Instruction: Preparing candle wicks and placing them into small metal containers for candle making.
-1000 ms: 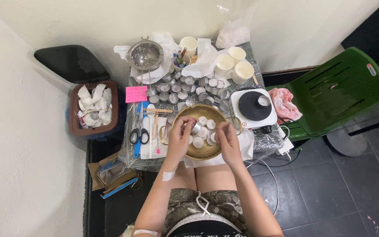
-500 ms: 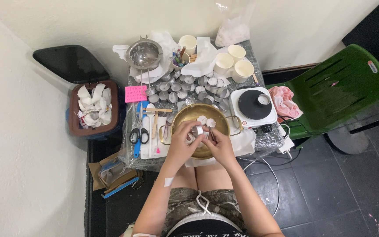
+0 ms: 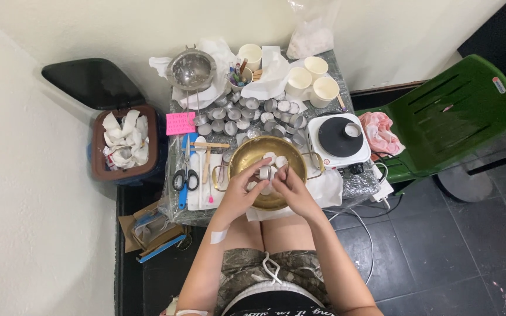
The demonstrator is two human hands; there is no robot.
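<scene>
Small white tealight candle pinched between left hand and right hand over brass bowl at frame centre; judged light, brittle wax, best gripped by sides.

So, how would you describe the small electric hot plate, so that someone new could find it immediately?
Find the green plastic chair on the right. Beside it, at the table's right edge, next to the brass bowl, sits the hot plate. It alone is a white square with a black round disc on top.

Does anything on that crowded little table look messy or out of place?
Mostly tidy. Odd bits: a crumpled pink cloth dumped on the green plastic chair, and a brown bin overflowing with white scraps beside the table.
</scene>
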